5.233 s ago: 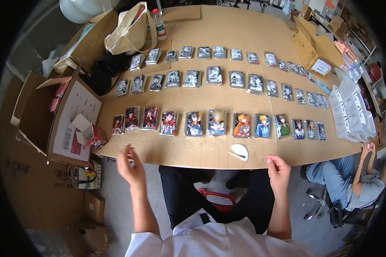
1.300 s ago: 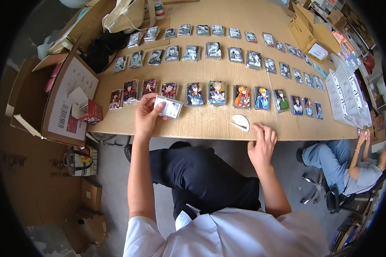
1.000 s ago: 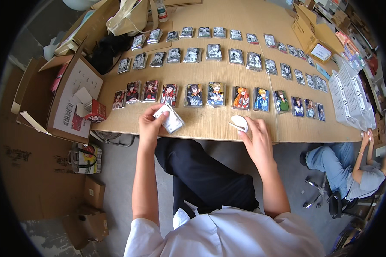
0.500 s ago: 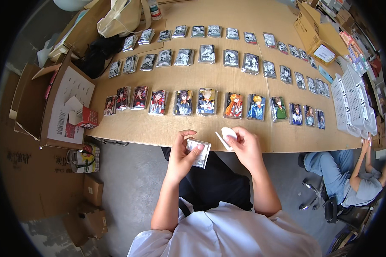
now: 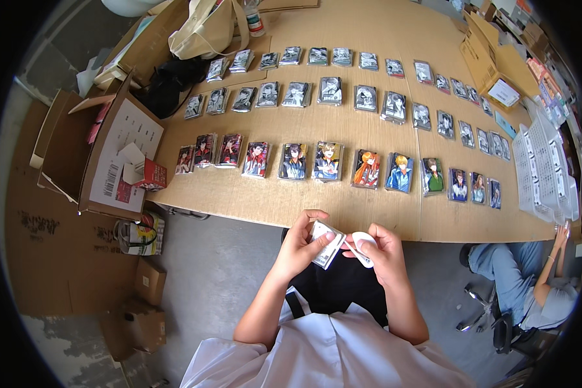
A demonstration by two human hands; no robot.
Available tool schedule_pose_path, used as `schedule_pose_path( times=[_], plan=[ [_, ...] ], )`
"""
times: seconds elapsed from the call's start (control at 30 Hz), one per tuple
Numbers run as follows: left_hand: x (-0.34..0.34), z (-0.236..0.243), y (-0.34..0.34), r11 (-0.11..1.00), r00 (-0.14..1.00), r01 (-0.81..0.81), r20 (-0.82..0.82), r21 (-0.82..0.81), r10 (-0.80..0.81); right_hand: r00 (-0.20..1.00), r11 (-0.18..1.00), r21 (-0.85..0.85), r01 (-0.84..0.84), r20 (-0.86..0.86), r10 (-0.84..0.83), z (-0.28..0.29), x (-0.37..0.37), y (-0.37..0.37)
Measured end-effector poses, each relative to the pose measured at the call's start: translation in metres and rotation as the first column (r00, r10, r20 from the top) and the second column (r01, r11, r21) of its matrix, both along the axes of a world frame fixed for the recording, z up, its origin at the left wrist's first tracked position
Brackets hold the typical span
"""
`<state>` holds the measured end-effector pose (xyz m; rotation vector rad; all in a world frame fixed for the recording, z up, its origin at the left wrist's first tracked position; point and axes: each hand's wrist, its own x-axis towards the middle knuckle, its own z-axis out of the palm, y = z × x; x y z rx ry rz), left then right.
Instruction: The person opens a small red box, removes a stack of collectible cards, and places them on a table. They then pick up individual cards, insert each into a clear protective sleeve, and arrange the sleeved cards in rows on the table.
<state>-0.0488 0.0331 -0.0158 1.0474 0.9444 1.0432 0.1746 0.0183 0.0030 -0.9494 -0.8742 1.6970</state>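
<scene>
Your left hand (image 5: 297, 251) is clamped on a clear-wrapped pack of cards (image 5: 323, 253), thumb across its pale face, tilted over your lap just at the near edge of the table (image 5: 239, 197). Your right hand (image 5: 387, 257) pinches a white rounded tool (image 5: 362, 243) between thumb and fingers, its slim arm close by the pack's right side; you cannot tell whether the two touch. Beyond your hands, a near row of colour-printed card stacks (image 5: 366, 169) runs left to right, with two rows of grey-printed stacks (image 5: 330, 91) farther off. On your left stand an open carton (image 5: 128, 155) and a small red box (image 5: 150, 176); white baskets (image 5: 542, 178) stand at the right.
</scene>
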Motion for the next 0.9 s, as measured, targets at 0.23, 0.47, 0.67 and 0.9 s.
schedule_pose_path(
  times=[0.23, 0.47, 0.67, 0.9],
  plan=[
    [-0.014, 0.004, -0.003, 1.000, 0.999, 0.011, 0.042, -0.015, -0.011, 1.000, 1.000, 0.021, 0.013, 0.024, -0.014, -0.005, -0.017, -0.003],
    [-0.035, 0.015, -0.011, 0.999, 0.999, 0.031, -0.010, 0.005, -0.031, 0.998, 0.998, 0.041, -0.040, 0.057, 0.037, -0.001, -0.030, -0.009],
    [-0.044, 0.015, -0.014, 1.000, 0.997, 0.006, 0.074, 0.006, -0.006, 0.996, 0.995, 0.054, -0.084, 0.016, 0.083, 0.011, -0.039, -0.011],
    [-0.048, 0.016, -0.014, 0.999, 0.997, 0.026, 0.078, 0.023, -0.027, 0.997, 0.994, 0.082, -0.076, -0.027, 0.079, 0.019, -0.042, -0.015]
  ],
)
